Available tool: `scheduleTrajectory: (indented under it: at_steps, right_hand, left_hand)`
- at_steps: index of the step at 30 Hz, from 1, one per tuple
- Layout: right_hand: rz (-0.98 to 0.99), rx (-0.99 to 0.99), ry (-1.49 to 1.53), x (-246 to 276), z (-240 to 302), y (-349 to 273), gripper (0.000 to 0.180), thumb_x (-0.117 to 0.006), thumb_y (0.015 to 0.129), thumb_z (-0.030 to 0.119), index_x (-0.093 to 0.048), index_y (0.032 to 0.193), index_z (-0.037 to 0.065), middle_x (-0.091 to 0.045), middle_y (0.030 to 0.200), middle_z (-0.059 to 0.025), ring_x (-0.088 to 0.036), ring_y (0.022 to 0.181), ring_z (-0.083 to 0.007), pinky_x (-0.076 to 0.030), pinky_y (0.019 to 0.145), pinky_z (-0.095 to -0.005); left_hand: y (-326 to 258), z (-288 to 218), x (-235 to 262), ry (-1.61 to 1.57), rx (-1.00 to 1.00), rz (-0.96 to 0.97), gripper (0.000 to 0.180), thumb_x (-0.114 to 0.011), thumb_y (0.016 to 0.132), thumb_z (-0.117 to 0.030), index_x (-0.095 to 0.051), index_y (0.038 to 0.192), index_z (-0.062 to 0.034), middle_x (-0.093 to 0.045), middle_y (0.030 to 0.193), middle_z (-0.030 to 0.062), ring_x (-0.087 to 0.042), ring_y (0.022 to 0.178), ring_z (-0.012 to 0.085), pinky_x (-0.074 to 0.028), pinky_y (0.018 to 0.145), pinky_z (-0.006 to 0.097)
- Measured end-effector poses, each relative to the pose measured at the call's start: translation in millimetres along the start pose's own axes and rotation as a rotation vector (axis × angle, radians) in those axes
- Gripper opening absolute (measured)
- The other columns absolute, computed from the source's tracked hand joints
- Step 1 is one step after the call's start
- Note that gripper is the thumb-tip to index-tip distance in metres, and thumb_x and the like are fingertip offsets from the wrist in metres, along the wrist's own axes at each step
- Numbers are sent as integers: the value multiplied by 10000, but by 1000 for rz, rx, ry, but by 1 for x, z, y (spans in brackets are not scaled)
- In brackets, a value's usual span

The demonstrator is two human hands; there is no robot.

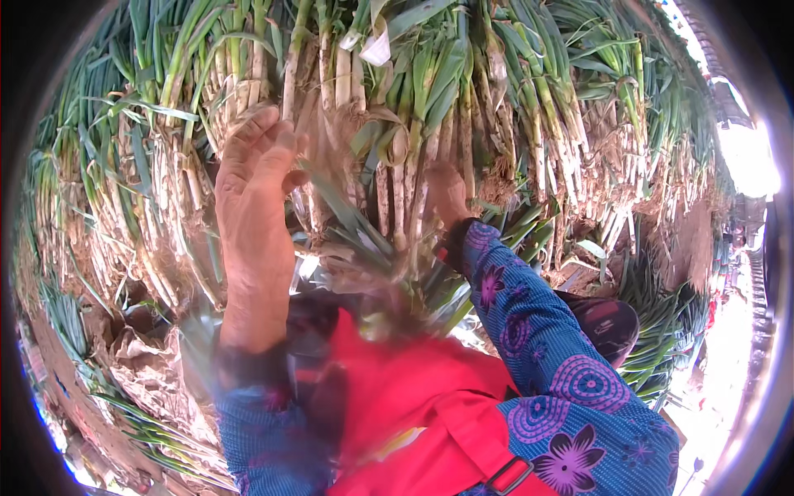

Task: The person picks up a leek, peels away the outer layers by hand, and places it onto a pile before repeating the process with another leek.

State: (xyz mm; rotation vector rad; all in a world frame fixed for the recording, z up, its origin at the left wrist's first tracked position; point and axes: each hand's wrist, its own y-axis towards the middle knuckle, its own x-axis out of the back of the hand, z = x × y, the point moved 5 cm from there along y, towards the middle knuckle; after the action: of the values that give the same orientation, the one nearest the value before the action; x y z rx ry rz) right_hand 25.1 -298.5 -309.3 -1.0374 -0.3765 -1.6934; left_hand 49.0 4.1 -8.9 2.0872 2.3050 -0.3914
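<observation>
My left hand (pixel 256 223) is raised over the heap, its thumb apart from its slightly bent fingers, and nothing shows in it. Below its fingertips lie green onions (pixel 327 91) with long pale stems, dry roots and green leaves. My right hand (pixel 447 195) reaches in among the pale stems of a middle bunch (pixel 401 186), right of my left hand. Its fingers are smeared and partly lost against the stalks, so their grip does not show. A loose green leaf (pixel 347 207) slants between my two hands.
More green onion bunches fill the far side, left (pixel 124 190) to right (pixel 579 124). Crumpled brown sacking (pixel 153 372) lies at the near left beside loose green leaves (pixel 165 434). Other green leaves (pixel 662 331) lie near right, by my knee (pixel 604 326). My red apron (pixel 413 372) covers my lap.
</observation>
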Motion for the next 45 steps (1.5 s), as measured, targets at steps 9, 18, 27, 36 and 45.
scheduleTrajectory:
  at_steps: [9, 18, 27, 36, 45]
  right_hand:
    - [-29, -207, -29, 22, 68, -10, 368, -556, 873, 234, -567, 1184, 37, -582, 1144, -190, -549, 1098, -360, -460, 889, -421]
    - [454, -156, 1454, 44, 44, 18, 275, -592, 898, 310, -638, 1037, 77, -636, 852, -63, -600, 784, -186, -496, 734, -325]
    - [227, -204, 1334, 94, -3, -24, 318, -492, 937, 345, -632, 963, 61, -593, 751, -30, -530, 650, -156, -403, 564, -284]
    - [155, -404, 1303, 153, -31, -169, 274, -461, 970, 348, -578, 1018, 105, -557, 753, -11, -514, 579, -125, -390, 469, -231]
    - [-50, -72, 943, 196, -11, -281, 305, -421, 972, 312, -566, 1095, 74, -551, 776, -21, -522, 640, -114, -413, 541, -235]
  left_hand:
    - [-3, -3, 0, -8, 27, 12, 287, -586, 915, -109, -557, 1194, -45, -611, 1065, 59, -599, 972, 151, -454, 767, 270]
    - [3, 4, -22, 88, -12, 124, 285, -577, 937, -165, -578, 1209, -79, -627, 1110, 27, -614, 1007, 143, -475, 776, 268]
    - [2, 16, -28, 117, -19, 181, 258, -613, 927, -190, -605, 1170, -104, -650, 1030, -11, -633, 947, 119, -465, 741, 248]
    - [-40, 59, -96, 244, 138, 572, 266, -617, 910, -163, -594, 1146, -41, -636, 1023, 47, -605, 960, 137, -457, 792, 258]
    - [-138, 148, -208, -29, 611, 533, 319, -518, 974, -351, -533, 1182, -111, -606, 1047, 39, -569, 931, 187, -494, 796, 387]
